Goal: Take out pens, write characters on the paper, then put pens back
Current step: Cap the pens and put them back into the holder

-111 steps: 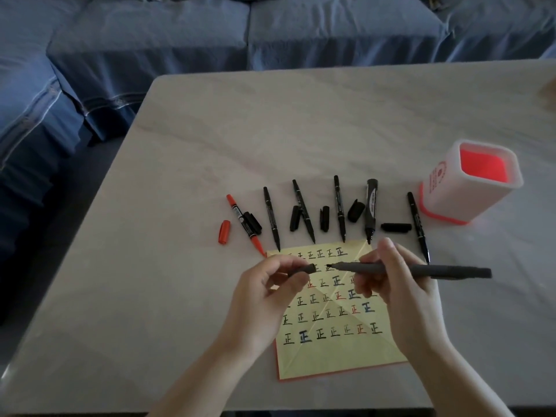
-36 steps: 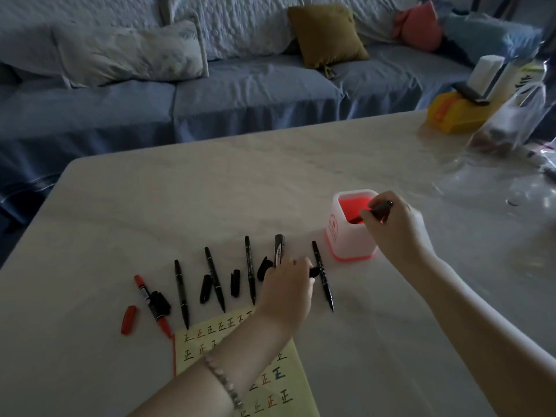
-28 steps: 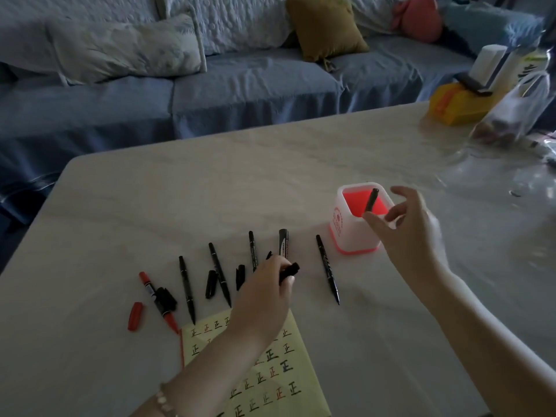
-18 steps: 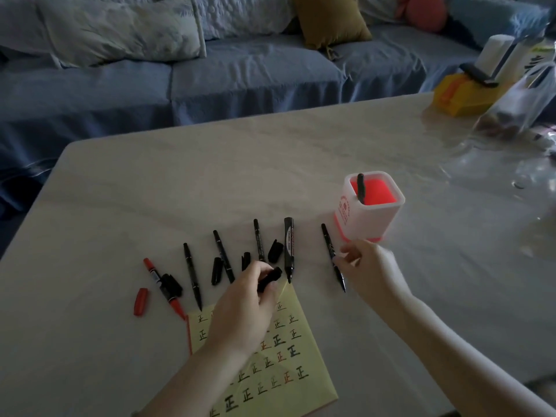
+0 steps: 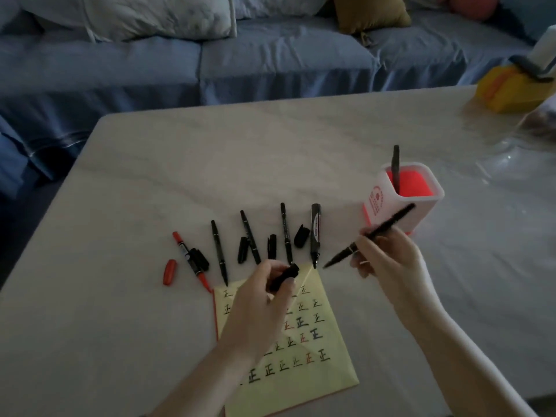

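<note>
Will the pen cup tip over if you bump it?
Probably not from a light bump: the cup looks squarish with a broad base. It may slide instead, since the table looks smooth. Holding just one pen, it is likely light, so a hard knock might topple it.

The single camera rides on my head, facing forward and tilted down over the tabletop [image 5: 114,326]. It sits close: my forearms cross the bottom edge, and my left hand [image 5: 264,299] and right hand [image 5: 388,260] lie in the lower middle. The wide angle reaches the blue sofa [image 5: 270,61] beyond the far edge.
</note>
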